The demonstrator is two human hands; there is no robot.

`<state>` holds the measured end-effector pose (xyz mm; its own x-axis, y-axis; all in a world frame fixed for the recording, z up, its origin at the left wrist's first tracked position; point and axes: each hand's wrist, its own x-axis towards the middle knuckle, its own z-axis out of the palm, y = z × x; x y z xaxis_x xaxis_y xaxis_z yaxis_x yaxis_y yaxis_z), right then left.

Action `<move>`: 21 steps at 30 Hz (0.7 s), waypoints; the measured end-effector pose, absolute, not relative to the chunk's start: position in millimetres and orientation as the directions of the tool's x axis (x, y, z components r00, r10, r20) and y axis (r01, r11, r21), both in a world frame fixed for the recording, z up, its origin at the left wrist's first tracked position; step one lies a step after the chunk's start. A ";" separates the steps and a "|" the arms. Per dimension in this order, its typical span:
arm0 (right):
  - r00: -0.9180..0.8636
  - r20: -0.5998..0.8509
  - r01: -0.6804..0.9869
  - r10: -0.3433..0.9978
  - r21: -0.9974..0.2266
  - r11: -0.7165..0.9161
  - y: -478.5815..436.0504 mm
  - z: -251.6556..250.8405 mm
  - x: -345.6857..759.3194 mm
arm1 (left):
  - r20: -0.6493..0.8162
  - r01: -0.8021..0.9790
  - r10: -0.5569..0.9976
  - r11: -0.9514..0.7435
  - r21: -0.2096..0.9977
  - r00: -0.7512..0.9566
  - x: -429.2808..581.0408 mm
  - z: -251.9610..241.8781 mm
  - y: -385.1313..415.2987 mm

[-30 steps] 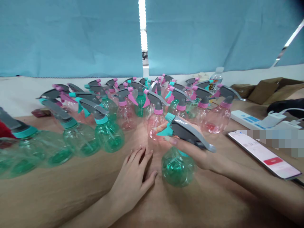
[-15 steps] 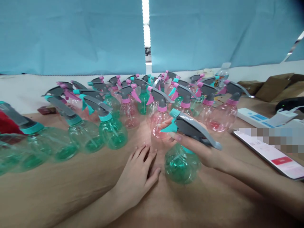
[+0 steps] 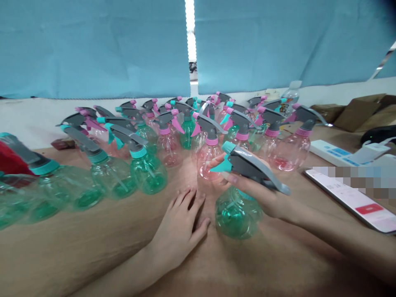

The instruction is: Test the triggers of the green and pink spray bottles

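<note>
My right hand (image 3: 262, 189) is closed around the neck of a green spray bottle (image 3: 236, 216) with a grey and turquoise trigger head, its nozzle pointing left. Some of the fingers are hidden behind the bottle. The bottle appears upright at the table's surface. To its left, my left hand (image 3: 184, 225) lies flat on the wooden table, fingers stretched out and holding nothing. Just behind the held bottle stands a pink spray bottle (image 3: 208, 165). A green spray bottle (image 3: 148, 175) with a turquoise collar stands ahead and left of my left hand.
Several more pink and green spray bottles (image 3: 170, 150) crowd the back and left of the table. On the right lie a phone (image 3: 349, 198) with a lit screen, a white power strip (image 3: 331, 152) and brown cardboard (image 3: 359, 111). A clear drink bottle (image 3: 289, 101) stands behind. Blue sheeting (image 3: 108, 45) covers the wall.
Almost nothing differs. The whole view has shifted by a few pixels, while both hands and the held spray bottle keep their places.
</note>
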<state>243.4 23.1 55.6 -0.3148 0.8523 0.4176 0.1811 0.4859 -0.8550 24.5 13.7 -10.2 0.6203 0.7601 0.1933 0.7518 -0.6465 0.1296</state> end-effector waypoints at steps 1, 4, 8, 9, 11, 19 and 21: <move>-0.317 0.422 0.175 0.849 -0.854 0.490 23.2 55.8 243.4 | 0.191 0.753 0.761 -0.646 0.126 0.621 24.7 -10.1 13.6; -0.324 0.424 0.145 0.846 -0.861 0.488 23.0 56.3 242.7 | 0.181 0.752 0.760 -0.647 0.125 0.624 25.4 -9.2 13.4; -0.321 0.401 0.140 0.858 -0.876 0.462 22.3 56.1 242.3 | 0.167 0.755 0.764 -0.643 0.129 0.623 25.8 -7.9 13.0; -0.320 0.398 0.143 0.860 -0.877 0.459 22.4 55.6 242.3 | 0.166 0.755 0.764 -0.643 0.125 0.623 25.8 -7.7 13.0; -0.314 0.392 0.150 0.865 -0.879 0.453 23.1 54.3 242.4 | 0.167 0.756 0.763 -0.645 0.115 0.625 25.6 -7.7 12.9; -0.300 0.393 0.148 0.869 -0.881 0.450 22.9 51.9 241.9 | 0.160 0.758 0.761 -0.646 0.093 0.629 25.6 -8.5 12.6; -0.304 0.375 0.155 0.876 -0.888 0.434 22.2 52.5 241.9 | 0.164 0.759 0.761 -0.645 0.091 0.627 25.8 -8.3 12.9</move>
<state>241.9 22.2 52.5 -0.3042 0.8758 0.3748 0.1554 0.4338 -0.8875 25.8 12.9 -8.3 0.6271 0.7615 0.1641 0.7591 -0.6447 0.0905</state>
